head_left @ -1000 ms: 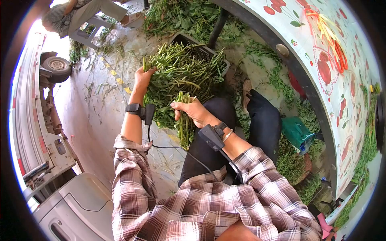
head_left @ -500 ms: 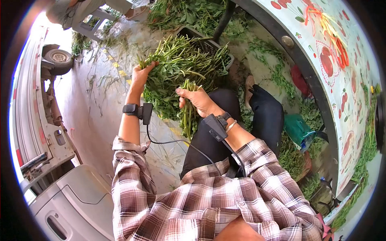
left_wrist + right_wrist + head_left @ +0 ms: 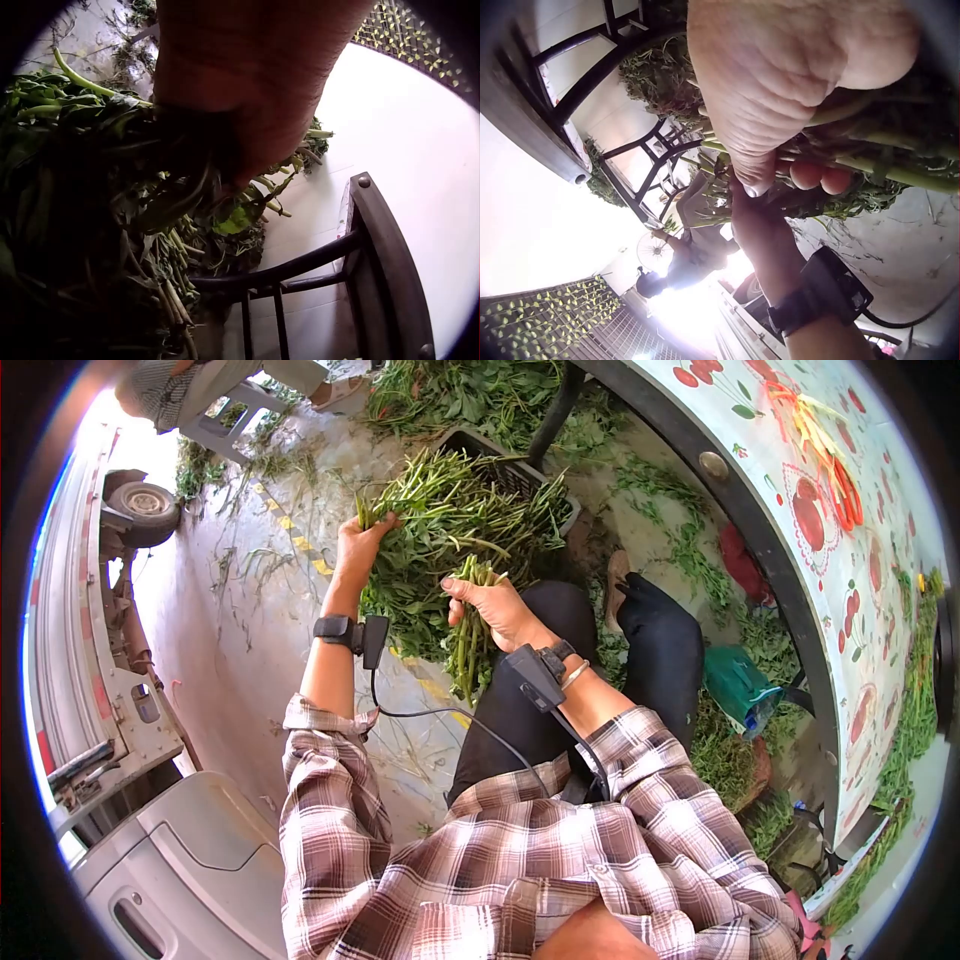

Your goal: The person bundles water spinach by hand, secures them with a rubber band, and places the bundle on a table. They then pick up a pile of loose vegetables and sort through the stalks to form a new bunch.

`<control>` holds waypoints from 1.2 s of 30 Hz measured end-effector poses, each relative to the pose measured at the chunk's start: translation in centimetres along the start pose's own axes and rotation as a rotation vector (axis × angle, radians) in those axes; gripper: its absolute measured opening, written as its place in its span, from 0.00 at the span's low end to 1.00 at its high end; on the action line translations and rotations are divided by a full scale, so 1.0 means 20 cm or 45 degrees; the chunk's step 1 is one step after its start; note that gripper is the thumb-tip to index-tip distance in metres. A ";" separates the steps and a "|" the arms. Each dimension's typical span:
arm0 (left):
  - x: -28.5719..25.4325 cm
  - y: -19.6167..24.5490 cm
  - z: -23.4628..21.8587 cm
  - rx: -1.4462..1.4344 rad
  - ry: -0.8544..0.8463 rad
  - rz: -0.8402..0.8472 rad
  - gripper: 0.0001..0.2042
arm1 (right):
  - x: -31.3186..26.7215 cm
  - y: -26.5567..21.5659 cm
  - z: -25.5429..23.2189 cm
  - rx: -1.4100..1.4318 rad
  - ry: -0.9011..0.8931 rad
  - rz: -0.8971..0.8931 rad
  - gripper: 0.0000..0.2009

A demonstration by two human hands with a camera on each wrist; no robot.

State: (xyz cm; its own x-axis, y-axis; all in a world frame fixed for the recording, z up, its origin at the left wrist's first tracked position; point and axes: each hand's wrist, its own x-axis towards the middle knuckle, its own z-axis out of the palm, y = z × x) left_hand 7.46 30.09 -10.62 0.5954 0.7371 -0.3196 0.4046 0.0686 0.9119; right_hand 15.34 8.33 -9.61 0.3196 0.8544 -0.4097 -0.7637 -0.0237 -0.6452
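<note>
In the head view, my right hand (image 3: 497,612) grips a bunch of green stems (image 3: 468,660), thumb across them, above my right thigh. Cut ends stick out past the thumb, and the thumb and two fingertips also show against the stems in the right wrist view. My left hand (image 3: 362,548) is at the left edge of a large heap of leafy stems (image 3: 450,510), holding a few stems whose ends poke up beyond the fingers. Dark leaves (image 3: 172,187) hide most of those fingers in the left wrist view. The heap lies over a dark crate (image 3: 572,520).
A table with a cherry-print cover (image 3: 770,480) curves along the right, with orange-handled scissors (image 3: 848,500) and ribbons on it. Loose greens (image 3: 690,540) litter the floor. A green bag (image 3: 740,685) lies below the table. Another person (image 3: 155,390) sits at the upper left, near a vehicle (image 3: 190,860).
My left hand has shifted slightly right, toward the heap, with stems in its fingers. My right hand keeps its hold on the bunch. The head view has tilted a little.
</note>
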 end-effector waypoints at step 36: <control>-0.76 0.13 0.06 -0.631 0.170 0.207 0.08 | -0.03 -0.01 -0.01 0.083 -0.055 -0.019 0.04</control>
State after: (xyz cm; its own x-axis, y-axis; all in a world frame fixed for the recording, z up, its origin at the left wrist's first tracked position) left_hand 0.29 18.15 -3.72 0.5166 0.8416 -0.1579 -0.0807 0.2314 0.9695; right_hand 15.48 7.72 -9.41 0.3077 0.8759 -0.3715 -0.7945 0.0217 -0.6069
